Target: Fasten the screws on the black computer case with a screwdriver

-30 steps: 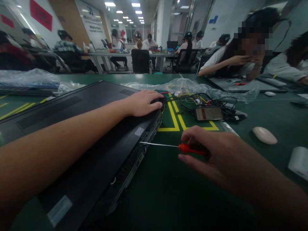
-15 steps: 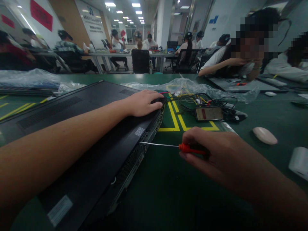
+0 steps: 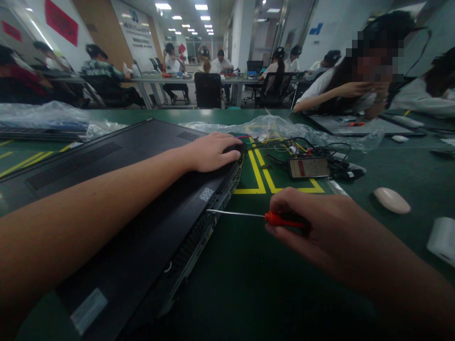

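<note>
A black laptop [image 3: 117, 189] lies upside down on the green table mat [image 3: 249, 265]. My left hand [image 3: 211, 151] rests flat on its far right corner, fingers stretched out. My right hand [image 3: 313, 227] is closed round the red handle of a thin screwdriver [image 3: 256, 216]. The screwdriver's metal shaft points left and its tip touches the laptop's right side edge, near a small patterned sticker.
A phone [image 3: 307, 167] lies among tangled cables and clear plastic bags behind yellow floor-style markings. A white mouse [image 3: 391, 200] and a white box [image 3: 442, 239] sit at the right. Another person leans on the table at the far right; more people sit at back tables.
My hands and the screwdriver have barely moved; the right hand sits very slightly lower and closer. The person across the table has shifted a hand.
</note>
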`<state>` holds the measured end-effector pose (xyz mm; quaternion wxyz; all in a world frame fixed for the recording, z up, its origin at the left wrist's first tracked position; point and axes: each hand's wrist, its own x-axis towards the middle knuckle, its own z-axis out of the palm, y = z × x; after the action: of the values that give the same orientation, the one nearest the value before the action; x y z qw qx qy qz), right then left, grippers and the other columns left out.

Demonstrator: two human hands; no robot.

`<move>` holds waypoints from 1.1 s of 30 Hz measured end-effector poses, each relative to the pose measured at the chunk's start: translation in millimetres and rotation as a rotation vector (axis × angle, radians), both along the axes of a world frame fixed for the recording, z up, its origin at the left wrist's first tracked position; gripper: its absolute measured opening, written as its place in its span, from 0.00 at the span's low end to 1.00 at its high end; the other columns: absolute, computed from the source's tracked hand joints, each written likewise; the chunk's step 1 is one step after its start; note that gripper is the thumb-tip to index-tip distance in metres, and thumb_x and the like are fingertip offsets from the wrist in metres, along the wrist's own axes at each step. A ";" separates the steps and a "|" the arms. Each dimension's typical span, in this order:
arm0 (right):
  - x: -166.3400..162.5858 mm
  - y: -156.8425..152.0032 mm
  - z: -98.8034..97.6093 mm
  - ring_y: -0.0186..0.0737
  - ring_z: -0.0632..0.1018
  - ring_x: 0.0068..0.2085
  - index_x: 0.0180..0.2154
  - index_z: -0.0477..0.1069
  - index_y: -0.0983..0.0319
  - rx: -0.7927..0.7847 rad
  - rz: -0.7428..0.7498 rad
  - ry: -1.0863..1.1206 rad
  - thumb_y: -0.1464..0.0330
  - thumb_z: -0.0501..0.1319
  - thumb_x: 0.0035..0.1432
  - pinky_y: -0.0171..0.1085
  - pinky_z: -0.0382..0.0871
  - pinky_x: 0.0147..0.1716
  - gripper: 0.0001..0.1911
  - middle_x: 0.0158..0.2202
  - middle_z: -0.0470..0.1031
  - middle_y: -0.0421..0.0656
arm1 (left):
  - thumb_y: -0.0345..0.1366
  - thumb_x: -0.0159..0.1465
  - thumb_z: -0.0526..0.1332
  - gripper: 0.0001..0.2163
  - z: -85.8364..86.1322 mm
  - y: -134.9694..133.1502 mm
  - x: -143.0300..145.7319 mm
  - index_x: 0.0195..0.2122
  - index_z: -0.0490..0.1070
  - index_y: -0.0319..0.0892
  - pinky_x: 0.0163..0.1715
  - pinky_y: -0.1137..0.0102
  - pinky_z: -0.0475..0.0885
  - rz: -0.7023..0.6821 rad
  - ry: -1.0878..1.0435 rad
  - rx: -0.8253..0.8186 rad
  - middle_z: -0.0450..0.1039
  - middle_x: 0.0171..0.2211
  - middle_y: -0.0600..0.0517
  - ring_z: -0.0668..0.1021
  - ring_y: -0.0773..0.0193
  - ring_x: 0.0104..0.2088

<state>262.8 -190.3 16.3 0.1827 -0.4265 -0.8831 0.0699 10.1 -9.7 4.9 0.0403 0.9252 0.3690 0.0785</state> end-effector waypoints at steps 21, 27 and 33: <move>1.5 -2.3 0.3 0.42 0.81 0.28 0.41 0.76 0.57 -0.008 -0.006 -0.002 0.71 0.66 0.63 0.37 0.65 0.27 0.05 0.32 0.83 0.41 | 0.51 0.77 0.48 0.31 -0.6 0.0 0.1 0.72 0.69 0.38 0.76 0.56 0.62 -0.006 -0.007 0.010 0.72 0.73 0.40 0.73 0.50 0.73; -0.5 -0.6 2.2 0.44 0.82 0.28 0.40 0.76 0.57 -0.014 -0.004 0.001 0.71 0.65 0.64 0.38 0.65 0.26 0.03 0.31 0.83 0.42 | 0.52 0.77 0.47 0.32 -0.4 0.2 0.2 0.73 0.68 0.36 0.77 0.57 0.61 -0.003 0.002 0.008 0.71 0.74 0.39 0.72 0.50 0.74; 0.5 -0.7 1.5 0.42 0.81 0.29 0.40 0.77 0.57 -0.010 -0.012 0.004 0.69 0.67 0.65 0.37 0.65 0.26 0.02 0.32 0.84 0.42 | 0.51 0.77 0.48 0.31 -1.8 2.3 -0.8 0.72 0.69 0.38 0.76 0.55 0.62 -0.020 -0.008 0.014 0.72 0.74 0.40 0.72 0.49 0.73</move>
<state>263.3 -191.0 17.8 0.1829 -0.4325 -0.8798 0.0740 9.3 -7.5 3.1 0.0361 0.9289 0.3588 0.0845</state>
